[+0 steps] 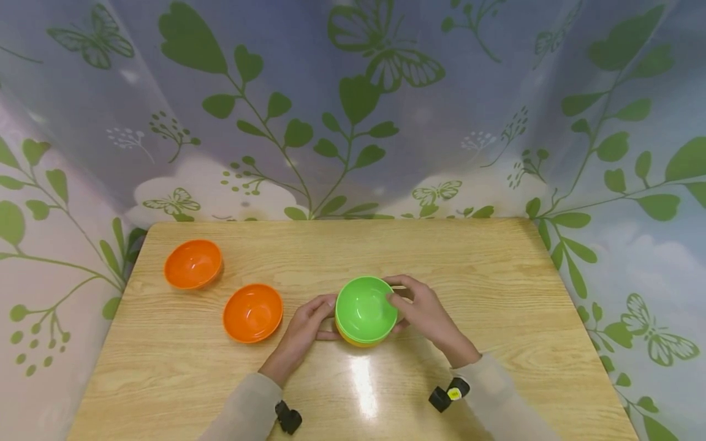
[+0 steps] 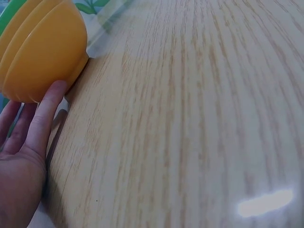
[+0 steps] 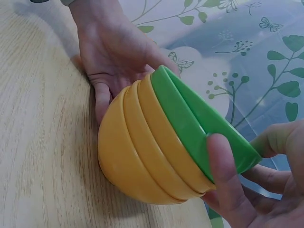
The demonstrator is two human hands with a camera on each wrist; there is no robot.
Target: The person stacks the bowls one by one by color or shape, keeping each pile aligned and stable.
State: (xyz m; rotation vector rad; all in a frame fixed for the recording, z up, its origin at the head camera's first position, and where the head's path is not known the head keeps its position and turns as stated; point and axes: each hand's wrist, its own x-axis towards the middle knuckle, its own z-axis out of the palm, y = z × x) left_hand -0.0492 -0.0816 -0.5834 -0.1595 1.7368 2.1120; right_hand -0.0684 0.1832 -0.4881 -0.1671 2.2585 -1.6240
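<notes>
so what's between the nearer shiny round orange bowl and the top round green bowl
The left hand; in the head view, it lies between that orange bowl and the green bowl.

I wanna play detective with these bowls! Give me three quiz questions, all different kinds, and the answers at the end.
1. Pick one. What colour is the top bowl of the stack?
a) orange
b) green
c) yellow

2. True or false? The orange bowls stand on the table, apart from the stack.

3. Fill the gap. The thumb that reaches over the edge of the top bowl belongs to the person's ____ hand.

Key:
1. b
2. True
3. right: it is the right hand.
</notes>
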